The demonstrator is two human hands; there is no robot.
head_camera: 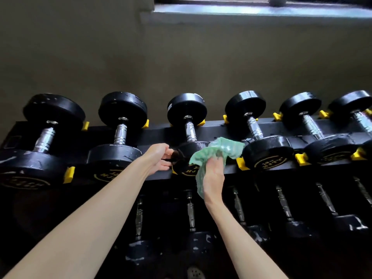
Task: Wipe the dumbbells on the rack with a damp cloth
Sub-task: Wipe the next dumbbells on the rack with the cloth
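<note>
Either side of the cloth-draped dumbbell (187, 135), close-packed neighbouring dumbbells (259, 133).

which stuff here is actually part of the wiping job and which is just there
Part of the job:
- green cloth, bunched in the right hand
- third dumbbell from the left, near end steadied by the left hand
- the other top-row dumbbells
- rack

Just there:
- yellow saddles
- lower-row dumbbells
- window ledge
</note>
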